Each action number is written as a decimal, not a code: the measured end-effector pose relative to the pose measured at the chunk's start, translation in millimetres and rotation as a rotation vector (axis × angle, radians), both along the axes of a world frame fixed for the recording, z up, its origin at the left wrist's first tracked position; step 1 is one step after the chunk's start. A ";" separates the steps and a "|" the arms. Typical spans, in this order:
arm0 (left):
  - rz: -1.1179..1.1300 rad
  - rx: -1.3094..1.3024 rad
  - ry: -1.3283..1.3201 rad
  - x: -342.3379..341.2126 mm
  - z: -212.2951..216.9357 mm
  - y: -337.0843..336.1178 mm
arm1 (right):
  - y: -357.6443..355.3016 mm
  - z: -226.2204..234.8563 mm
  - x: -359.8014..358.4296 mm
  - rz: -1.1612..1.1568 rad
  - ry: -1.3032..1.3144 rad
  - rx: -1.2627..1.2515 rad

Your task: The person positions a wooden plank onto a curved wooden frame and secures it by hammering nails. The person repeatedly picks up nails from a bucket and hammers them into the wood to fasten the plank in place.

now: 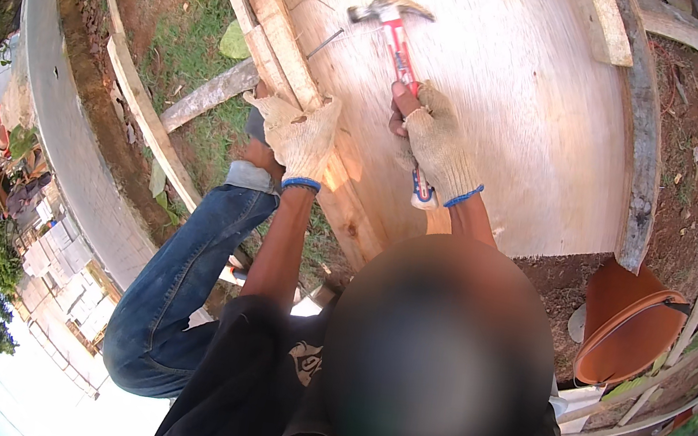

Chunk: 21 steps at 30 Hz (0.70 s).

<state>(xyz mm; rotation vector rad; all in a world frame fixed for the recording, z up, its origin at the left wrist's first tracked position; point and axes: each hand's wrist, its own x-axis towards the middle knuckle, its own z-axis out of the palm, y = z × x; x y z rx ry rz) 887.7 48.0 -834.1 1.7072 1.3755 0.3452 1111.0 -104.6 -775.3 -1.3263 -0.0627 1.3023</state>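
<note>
Right hand (437,144) wrapped low round top-heavy, rigid hammer (399,42), best held near handle end; left hand (302,136) spread flat on stiff batten (281,34).

A big, pale sheet of plywood (507,106) carries the things. A long wooden strip (297,77) lies along its left edge. Another short strip (610,23) lies near its top right corner. A bent nail (325,41) sticks up just beside the long strip. Around the sheet is dirt and grass (185,52).
</note>
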 end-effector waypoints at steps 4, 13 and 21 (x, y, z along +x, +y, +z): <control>0.037 0.290 0.506 61.6 55.0 -31.4 | -8.3 26.1 43.0 0.011 0.060 -0.129; 0.077 0.338 0.214 58.3 44.3 -30.8 | -3.0 -0.5 42.4 0.568 -0.140 -0.025; 0.092 0.274 0.351 52.3 44.0 -17.2 | -19.0 15.4 72.0 -0.242 0.060 -0.139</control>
